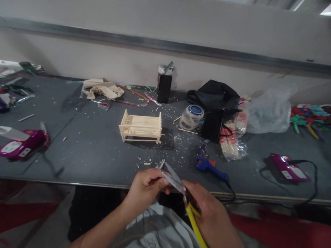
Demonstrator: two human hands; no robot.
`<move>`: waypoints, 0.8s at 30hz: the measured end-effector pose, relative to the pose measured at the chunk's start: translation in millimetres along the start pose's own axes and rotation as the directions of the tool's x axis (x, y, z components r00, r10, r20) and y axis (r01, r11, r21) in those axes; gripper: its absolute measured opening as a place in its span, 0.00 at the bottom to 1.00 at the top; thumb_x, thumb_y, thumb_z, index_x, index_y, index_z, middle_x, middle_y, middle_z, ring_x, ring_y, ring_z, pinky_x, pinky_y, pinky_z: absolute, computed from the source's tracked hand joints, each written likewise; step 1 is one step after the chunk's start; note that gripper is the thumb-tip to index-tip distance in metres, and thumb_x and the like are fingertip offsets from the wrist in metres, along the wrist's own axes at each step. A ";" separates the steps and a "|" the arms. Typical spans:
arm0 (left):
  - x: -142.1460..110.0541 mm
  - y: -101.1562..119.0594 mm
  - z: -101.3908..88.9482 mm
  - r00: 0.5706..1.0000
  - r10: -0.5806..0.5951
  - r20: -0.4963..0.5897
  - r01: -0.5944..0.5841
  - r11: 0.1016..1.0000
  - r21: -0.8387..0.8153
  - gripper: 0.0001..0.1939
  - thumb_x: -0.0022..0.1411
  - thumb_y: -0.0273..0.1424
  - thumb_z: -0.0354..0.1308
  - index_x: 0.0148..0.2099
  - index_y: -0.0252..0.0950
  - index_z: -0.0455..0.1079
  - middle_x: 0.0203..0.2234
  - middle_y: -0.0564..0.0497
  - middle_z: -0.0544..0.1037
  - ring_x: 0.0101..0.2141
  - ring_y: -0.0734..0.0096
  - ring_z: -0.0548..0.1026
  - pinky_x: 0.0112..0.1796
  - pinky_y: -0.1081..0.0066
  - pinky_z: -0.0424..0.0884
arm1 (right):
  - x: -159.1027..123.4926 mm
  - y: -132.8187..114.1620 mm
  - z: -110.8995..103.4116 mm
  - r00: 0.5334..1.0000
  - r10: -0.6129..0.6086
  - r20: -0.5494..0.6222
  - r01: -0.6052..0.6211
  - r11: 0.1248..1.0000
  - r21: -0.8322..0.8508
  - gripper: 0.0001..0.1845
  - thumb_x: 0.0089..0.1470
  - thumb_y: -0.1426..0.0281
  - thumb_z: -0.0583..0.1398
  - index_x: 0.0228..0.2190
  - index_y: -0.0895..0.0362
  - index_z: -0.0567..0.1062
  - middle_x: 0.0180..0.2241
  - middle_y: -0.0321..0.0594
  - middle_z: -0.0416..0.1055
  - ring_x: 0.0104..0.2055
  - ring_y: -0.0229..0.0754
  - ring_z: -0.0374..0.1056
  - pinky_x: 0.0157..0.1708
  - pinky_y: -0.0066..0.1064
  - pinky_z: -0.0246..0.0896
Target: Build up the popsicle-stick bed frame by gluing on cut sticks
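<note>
My right hand (208,208) is closed round the yellow handles of a pair of scissors (177,180), whose blades stand apart and point up and left. Close to the blades, my left hand (149,183) is closed in a pinch at the table's front edge. A small pale bit shows by its fingertips, too small to name. Beyond my hands stands a little bed-like frame (140,126) built of thin wooden sticks, touched by neither hand. Short stick offcuts (147,163) and white crumbs lie between it and my hands.
A blue glue gun (211,169) lies right of my hands, its cord running over the edge. Behind are a clear jar (191,117), a black pouch (214,95), bagged sticks (230,144) and a black phone-like block (164,87). Purple devices (289,168) sit at both sides.
</note>
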State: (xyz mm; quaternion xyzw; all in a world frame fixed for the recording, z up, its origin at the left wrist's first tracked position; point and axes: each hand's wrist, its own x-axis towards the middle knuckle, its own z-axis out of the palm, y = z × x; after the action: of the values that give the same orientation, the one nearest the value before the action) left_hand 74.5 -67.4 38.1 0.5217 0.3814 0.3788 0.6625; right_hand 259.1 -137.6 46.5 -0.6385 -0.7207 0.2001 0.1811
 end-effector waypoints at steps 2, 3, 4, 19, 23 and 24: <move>-0.4 -1.0 -0.6 1.000 0.013 0.028 -0.013 1.000 0.013 0.09 0.58 0.35 0.59 0.34 0.34 0.77 0.23 0.49 0.74 0.24 0.72 0.72 0.26 0.74 0.69 | 0.1 1.0 0.3 1.000 -0.015 -0.002 0.014 0.999 -0.033 0.31 0.43 0.81 0.54 0.50 0.52 0.69 0.41 0.43 0.73 0.43 0.46 0.70 0.43 0.37 0.67; -0.5 -1.5 -0.7 0.999 0.019 0.037 -0.020 1.000 0.018 0.09 0.58 0.34 0.59 0.34 0.34 0.77 0.24 0.49 0.74 0.23 0.73 0.72 0.26 0.74 0.69 | 0.1 1.6 0.5 1.000 -0.019 0.008 0.020 0.999 -0.040 0.31 0.43 0.82 0.54 0.51 0.52 0.69 0.41 0.43 0.72 0.43 0.47 0.70 0.43 0.37 0.67; -0.5 -2.0 -0.7 0.999 0.025 0.041 -0.026 1.000 0.017 0.09 0.58 0.34 0.59 0.34 0.34 0.77 0.24 0.49 0.74 0.23 0.73 0.72 0.26 0.74 0.69 | 0.0 2.2 0.5 0.999 -0.022 0.024 0.023 0.999 -0.041 0.32 0.43 0.82 0.54 0.51 0.53 0.68 0.41 0.43 0.72 0.43 0.47 0.69 0.43 0.38 0.66; -0.1 -1.0 -10.4 0.979 0.139 0.150 -0.163 0.974 0.159 0.08 0.61 0.31 0.54 0.34 0.33 0.72 0.22 0.53 0.71 0.20 0.79 0.67 0.22 0.79 0.64 | -3.4 4.6 -2.0 0.995 -0.056 0.078 0.051 0.997 0.062 0.34 0.43 0.83 0.53 0.53 0.53 0.66 0.40 0.42 0.71 0.41 0.44 0.69 0.41 0.33 0.66; -0.2 3.5 -8.7 0.980 0.105 0.166 -0.144 0.960 0.240 0.11 0.61 0.30 0.54 0.29 0.32 0.72 0.20 0.53 0.70 0.20 0.81 0.66 0.22 0.80 0.62 | -3.1 2.9 -3.3 0.995 -0.044 0.090 0.038 0.997 0.064 0.29 0.45 0.80 0.53 0.49 0.51 0.70 0.38 0.40 0.75 0.38 0.43 0.72 0.37 0.30 0.67; 0.1 3.8 -8.7 0.982 0.086 0.165 -0.123 0.966 0.227 0.11 0.61 0.30 0.55 0.28 0.32 0.72 0.20 0.53 0.70 0.20 0.81 0.66 0.22 0.79 0.62 | -1.9 3.7 -3.8 0.996 -0.029 0.087 0.025 0.998 0.051 0.27 0.46 0.79 0.53 0.49 0.51 0.70 0.37 0.39 0.75 0.38 0.42 0.72 0.37 0.30 0.67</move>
State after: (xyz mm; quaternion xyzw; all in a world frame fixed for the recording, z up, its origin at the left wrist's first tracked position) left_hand 66.4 -63.2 40.4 0.6438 0.3433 0.3238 0.6024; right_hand 264.4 -138.9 47.9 -0.6145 -0.7314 0.2435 0.1677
